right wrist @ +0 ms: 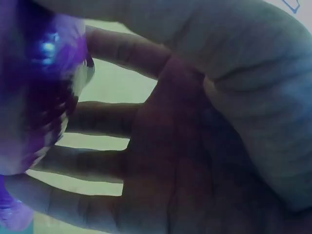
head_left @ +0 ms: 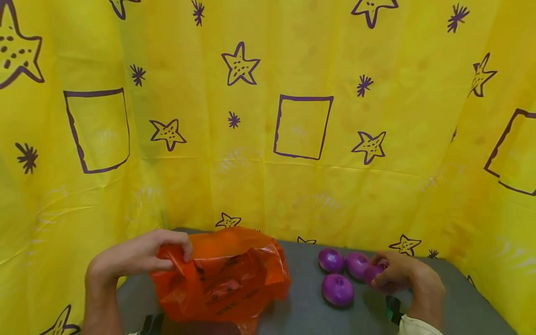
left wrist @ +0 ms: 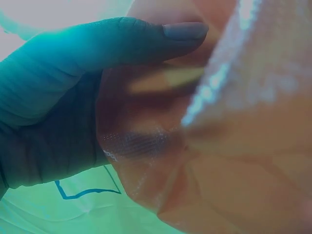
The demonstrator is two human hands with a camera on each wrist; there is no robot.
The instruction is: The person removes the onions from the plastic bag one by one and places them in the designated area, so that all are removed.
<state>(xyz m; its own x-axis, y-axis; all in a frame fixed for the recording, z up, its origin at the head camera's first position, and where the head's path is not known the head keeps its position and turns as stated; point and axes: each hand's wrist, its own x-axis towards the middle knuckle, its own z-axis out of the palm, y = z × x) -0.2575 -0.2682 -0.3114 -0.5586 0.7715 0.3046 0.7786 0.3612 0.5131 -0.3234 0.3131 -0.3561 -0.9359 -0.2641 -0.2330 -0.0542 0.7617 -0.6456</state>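
My left hand [head_left: 144,255] grips the rim of an orange plastic bag [head_left: 234,279], the thumb on one face of the film and the fingers behind it. The bag lies on its side with dark printing showing; its contents cannot be made out. In the left wrist view the crumpled film [left wrist: 234,185] fills the right side. On the right, my right hand [head_left: 406,274] holds a shiny purple onion [right wrist: 34,92] between thumb and fingertips. Close by on the table are three more purple onions: a rear one [head_left: 331,259], a middle one [head_left: 357,265] and a front one [head_left: 338,290].
A dark grey table [head_left: 299,288] carries the bag and the onions. Yellow cloth [head_left: 259,186] printed with purple stars and squares hangs behind the table and along both sides.
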